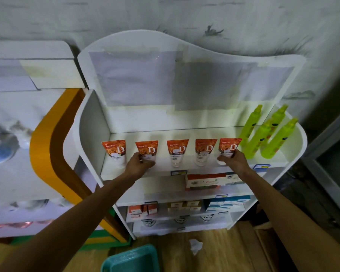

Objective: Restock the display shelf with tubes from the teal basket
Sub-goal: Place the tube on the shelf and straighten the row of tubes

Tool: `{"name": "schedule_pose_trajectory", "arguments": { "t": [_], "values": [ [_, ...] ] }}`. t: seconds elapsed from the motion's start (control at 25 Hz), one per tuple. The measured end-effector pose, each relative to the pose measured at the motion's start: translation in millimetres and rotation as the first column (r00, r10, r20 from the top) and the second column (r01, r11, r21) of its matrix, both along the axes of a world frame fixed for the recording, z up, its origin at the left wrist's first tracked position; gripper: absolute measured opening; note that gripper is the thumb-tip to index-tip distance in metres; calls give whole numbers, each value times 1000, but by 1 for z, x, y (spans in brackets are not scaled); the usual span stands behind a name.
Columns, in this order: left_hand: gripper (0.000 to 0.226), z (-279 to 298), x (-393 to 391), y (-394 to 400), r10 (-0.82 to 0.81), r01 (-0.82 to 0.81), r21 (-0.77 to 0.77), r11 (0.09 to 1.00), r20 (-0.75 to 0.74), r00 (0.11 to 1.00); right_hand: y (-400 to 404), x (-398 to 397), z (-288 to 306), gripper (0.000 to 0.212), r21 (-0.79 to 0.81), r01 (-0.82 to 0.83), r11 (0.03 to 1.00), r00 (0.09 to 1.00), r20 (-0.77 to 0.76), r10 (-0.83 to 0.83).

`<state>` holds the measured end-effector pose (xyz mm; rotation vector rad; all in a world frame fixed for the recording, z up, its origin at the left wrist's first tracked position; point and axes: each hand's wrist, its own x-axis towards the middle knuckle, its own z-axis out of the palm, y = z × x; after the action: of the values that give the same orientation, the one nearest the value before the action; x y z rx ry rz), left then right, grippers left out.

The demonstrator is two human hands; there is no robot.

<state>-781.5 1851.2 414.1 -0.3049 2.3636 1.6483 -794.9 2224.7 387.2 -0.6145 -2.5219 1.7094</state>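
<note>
Several orange-and-white tubes stand cap-down in a row on the top shelf (185, 169) of a white display unit. My left hand (140, 160) is closed around the lower part of the second tube from the left (147, 149). My right hand (233, 157) grips the lower part of the rightmost tube (229, 146). Between them stand two free tubes (177, 151), and one more tube (114, 151) stands at the far left. The teal basket (130, 260) lies on the floor below, at the bottom edge; its inside is mostly out of view.
Three lime-green spray bottles (263, 134) stand at the shelf's right end, close to my right hand. Lower shelves hold boxes (210, 181). A white and orange unit (47, 154) stands to the left. A crumpled paper (195, 245) lies on the wooden floor.
</note>
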Motion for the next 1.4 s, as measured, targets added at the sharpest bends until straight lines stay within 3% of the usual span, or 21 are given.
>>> {"name": "schedule_pose_trajectory", "arguments": {
  "t": [0.16,0.24,0.36,0.44,0.48,0.56,0.64,0.72,0.88,1.04,1.2,1.4],
  "values": [
    [55,-4,16,-15,-5,-3,-97,995,-74,997,-3,6,0,62,37,-35,999,999,14,35],
    [44,-5,27,-31,-27,-10,-203,979,-178,984,-6,11,-2,68,-30,-6,1000,1000,4,6],
    [18,-6,40,-57,-39,-43,-268,963,-293,955,-28,37,-2,67,-100,278,955,955,-81,-286],
    [9,-6,45,-71,15,-107,-258,960,-332,943,-57,69,-2,44,-9,448,894,877,-190,-442],
    [12,-6,46,-77,80,-161,-228,960,-330,941,-76,84,-3,32,17,430,903,883,-219,-416],
    [30,-5,42,-84,238,-277,-144,950,-237,942,-116,101,-7,19,94,181,979,965,-207,-159],
    [45,-4,37,-84,324,-337,-103,936,-130,937,-152,99,-13,20,110,-129,985,983,-113,142],
    [59,-3,34,-81,328,-338,-81,938,-115,938,-185,85,-11,24,97,-288,953,952,-76,296],
    [67,3,25,-81,345,-347,-4,938,-96,934,-236,61,3,45,50,-283,958,953,-98,286],
    [81,3,7,-104,204,-206,-12,979,-60,977,-265,41,5,52,-112,-207,972,978,-59,201],
    [51,3,3,-99,115,-116,-12,993,-66,991,-274,27,-9,64,-111,-227,967,973,3,229],
    [47,-2,1,-97,68,-76,-54,996,-147,987,-276,12,-3,55,-10,-254,967,966,46,255]
  ]
}}
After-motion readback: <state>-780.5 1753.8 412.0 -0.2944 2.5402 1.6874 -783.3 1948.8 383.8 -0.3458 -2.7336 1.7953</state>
